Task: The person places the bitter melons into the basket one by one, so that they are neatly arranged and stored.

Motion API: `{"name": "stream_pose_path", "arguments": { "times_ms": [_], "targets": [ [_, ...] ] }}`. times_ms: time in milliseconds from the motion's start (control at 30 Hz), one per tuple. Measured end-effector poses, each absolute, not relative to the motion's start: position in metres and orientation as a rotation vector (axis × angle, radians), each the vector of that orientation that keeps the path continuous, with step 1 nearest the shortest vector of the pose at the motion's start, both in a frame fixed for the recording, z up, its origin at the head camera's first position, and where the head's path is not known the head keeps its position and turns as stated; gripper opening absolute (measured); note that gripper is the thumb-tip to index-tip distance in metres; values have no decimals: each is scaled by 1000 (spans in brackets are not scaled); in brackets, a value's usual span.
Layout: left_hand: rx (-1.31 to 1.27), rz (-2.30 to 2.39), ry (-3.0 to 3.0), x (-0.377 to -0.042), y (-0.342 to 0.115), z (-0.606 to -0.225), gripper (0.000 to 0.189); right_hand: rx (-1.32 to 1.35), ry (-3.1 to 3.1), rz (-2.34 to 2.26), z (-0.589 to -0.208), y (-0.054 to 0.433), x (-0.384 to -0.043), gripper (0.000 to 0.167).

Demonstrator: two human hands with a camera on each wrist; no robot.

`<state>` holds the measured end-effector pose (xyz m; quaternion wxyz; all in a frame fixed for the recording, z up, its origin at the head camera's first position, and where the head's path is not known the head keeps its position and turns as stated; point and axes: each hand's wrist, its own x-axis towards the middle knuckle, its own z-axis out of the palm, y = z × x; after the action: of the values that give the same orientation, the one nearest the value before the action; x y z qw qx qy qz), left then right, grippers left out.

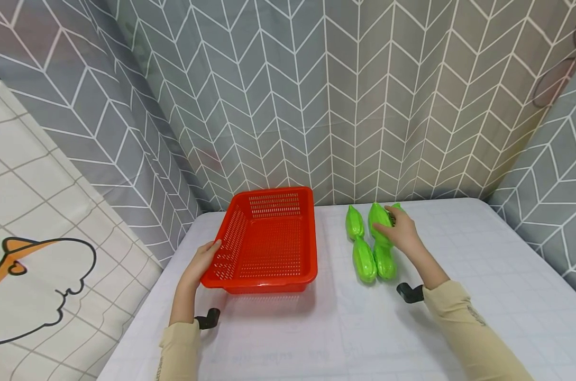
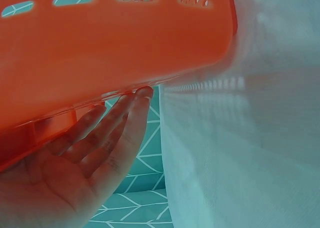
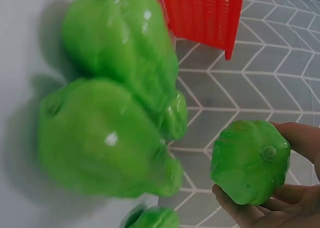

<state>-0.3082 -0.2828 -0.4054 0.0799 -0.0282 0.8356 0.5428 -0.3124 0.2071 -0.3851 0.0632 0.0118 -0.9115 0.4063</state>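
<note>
A red plastic basket point(image 1: 268, 287) with slotted walls is at the left, its inside bare. My left hand point(image 1: 204, 262) holds its left rim, thumb over the top; in the left wrist view the fingers point(image 2: 127, 123) reach along under the rim. My right hand point(image 1: 404, 233) is above the glossy green toy vegetables. In the right wrist view it grips one ribbed green toy vegetable point(image 3: 245, 163) between thumb and fingers, raised over the table. Other green toy vegetables point(image 3: 100, 138) lie below, including one point(image 1: 364, 259) nearer me. Another point(image 1: 396, 205) is partly hidden behind the right hand.
Everything stands on a table with a white cloth point(image 1: 288, 333). A grey patterned curtain point(image 1: 326, 106) hangs along the back edge, with more at both sides. Black wrist-worn pieces point(image 1: 410, 292) stick out beside both sleeves.
</note>
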Motion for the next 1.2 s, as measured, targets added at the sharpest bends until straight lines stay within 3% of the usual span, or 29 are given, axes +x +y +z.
{"name": "stream_pose_path", "arguments": {
  "times_ms": [533,767,1200],
  "targets": [
    [-112,1617,2507,-309,-282,-405,60,188,-2700,1228,-372,156,-325,65],
    [-120,1632,2468,-297,-274,-384,55,247,-2669,1266,-367,130,-328,64],
    [-113,1598,2541,-308,-281,-407,62,298,-2634,1302,-363,91,-325,63]
  ]
}}
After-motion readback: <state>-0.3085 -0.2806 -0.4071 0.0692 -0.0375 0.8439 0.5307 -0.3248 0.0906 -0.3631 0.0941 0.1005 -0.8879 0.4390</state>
